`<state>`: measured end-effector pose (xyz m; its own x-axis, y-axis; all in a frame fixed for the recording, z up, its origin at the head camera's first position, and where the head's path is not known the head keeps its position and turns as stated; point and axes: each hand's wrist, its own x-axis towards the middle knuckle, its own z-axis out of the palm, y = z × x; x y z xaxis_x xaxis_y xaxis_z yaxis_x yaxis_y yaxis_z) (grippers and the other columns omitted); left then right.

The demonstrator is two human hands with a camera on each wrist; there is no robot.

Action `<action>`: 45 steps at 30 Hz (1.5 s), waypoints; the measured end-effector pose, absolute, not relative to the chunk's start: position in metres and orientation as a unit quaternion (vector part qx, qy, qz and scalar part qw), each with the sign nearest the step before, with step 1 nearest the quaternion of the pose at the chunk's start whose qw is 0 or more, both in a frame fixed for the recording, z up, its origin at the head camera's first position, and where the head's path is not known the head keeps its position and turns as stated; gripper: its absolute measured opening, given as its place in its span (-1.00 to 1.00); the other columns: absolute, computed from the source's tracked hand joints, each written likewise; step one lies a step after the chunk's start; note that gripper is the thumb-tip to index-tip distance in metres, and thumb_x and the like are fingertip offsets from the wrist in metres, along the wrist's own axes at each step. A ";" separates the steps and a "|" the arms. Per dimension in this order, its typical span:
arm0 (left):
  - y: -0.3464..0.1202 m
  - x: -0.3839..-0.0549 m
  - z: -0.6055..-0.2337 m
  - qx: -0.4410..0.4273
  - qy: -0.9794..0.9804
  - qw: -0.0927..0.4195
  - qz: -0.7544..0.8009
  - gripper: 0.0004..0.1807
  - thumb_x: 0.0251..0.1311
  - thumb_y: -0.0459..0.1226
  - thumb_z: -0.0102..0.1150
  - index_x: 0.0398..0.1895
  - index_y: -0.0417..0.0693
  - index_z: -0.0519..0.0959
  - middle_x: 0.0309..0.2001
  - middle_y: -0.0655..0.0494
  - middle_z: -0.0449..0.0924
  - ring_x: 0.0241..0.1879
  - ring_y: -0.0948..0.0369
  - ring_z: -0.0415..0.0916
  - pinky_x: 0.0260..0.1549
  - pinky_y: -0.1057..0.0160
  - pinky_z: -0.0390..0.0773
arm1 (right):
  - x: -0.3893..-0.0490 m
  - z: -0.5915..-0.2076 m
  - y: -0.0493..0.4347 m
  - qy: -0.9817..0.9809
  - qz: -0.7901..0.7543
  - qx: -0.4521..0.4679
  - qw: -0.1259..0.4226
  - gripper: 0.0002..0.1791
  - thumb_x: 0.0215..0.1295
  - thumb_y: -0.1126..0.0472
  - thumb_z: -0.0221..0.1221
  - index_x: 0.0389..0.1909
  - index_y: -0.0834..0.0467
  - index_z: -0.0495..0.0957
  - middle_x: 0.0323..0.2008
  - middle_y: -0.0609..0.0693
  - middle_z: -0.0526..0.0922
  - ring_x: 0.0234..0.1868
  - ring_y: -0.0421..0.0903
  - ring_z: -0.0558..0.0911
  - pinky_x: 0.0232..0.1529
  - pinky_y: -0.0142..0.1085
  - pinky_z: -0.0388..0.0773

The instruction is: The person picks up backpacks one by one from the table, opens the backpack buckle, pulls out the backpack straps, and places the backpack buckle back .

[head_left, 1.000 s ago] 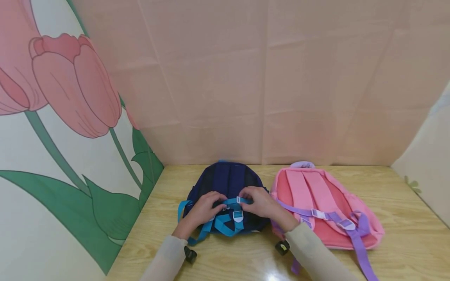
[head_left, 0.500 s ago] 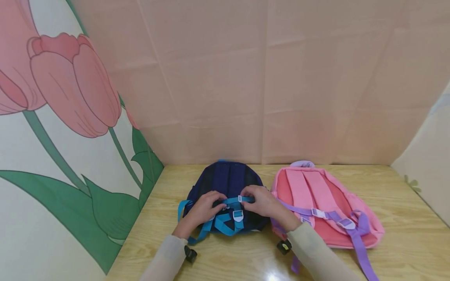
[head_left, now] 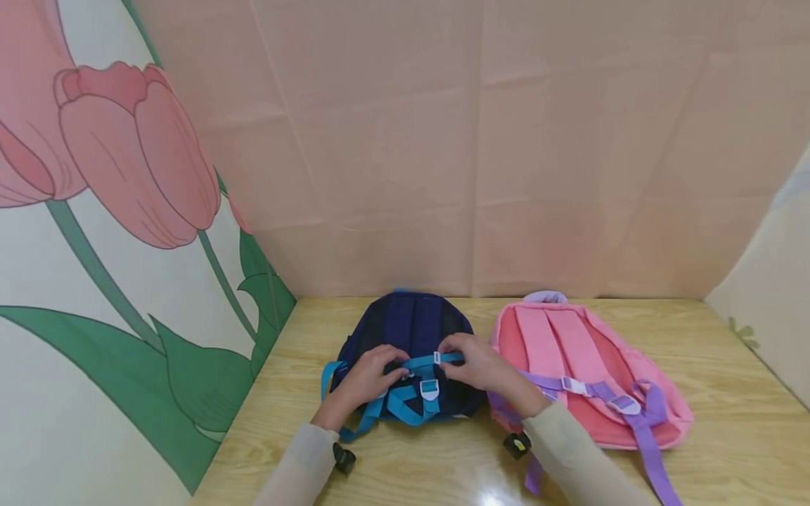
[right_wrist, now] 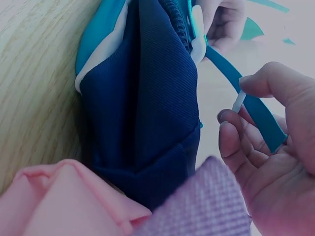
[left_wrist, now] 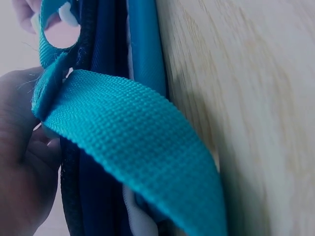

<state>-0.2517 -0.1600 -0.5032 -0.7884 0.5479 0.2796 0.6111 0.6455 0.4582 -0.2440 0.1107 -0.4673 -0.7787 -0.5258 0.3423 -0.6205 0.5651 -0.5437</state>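
Observation:
A navy backpack [head_left: 413,320] lies on the wooden table with its shoulder-strap side up. Across it, a blue chest strap [head_left: 418,362] is stretched between the two hands. My left hand [head_left: 372,376] pinches the strap near its left end, close to the pack's middle. In the right wrist view, the thumb and forefinger of my right hand [right_wrist: 275,147] pinch a small white slider [right_wrist: 239,102] threaded on that strap, whose tail runs into the palm. A white buckle [head_left: 429,391] with loose blue webbing [head_left: 405,413] lies just below. Fingers partly hide the strap's left end.
A pink backpack [head_left: 591,414] with purple straps [head_left: 652,450] lies close on the right, under my right forearm. A fabric-covered wall [head_left: 474,154] stands behind, and a tulip-printed panel [head_left: 126,154] rises at the left. Bare wood [head_left: 266,422] shows left of the navy pack.
My right hand has drawn the white slider a little to the right, and more strap shows between the hands. The left hand has stayed in place.

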 end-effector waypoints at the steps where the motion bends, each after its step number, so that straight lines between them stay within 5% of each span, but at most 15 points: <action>1: -0.160 -0.252 -0.503 -0.319 -0.906 0.057 -0.272 -0.78 0.40 -0.16 0.25 0.03 0.05 0.66 -0.03 0.21 0.66 0.01 0.25 0.57 0.07 0.20 0.57 | -0.244 -0.468 0.112 -0.882 0.332 0.325 0.073 -0.83 0.19 0.25 0.39 -0.21 0.14 0.65 -0.27 -0.03 0.70 -0.24 -0.09 0.64 -0.12 -0.20 0.65; 45: -0.158 -0.249 -0.499 -0.323 -0.909 0.054 -0.259 -0.79 0.39 -0.17 0.26 0.01 0.04 0.68 -0.05 0.19 0.66 -0.02 0.24 0.58 0.03 0.22 0.58 | -0.236 -0.461 0.140 -0.889 0.342 0.301 0.049 -0.81 0.17 0.29 0.40 -0.22 0.13 0.64 -0.40 -0.16 0.55 -0.42 -0.25 0.49 -0.37 -0.39 0.55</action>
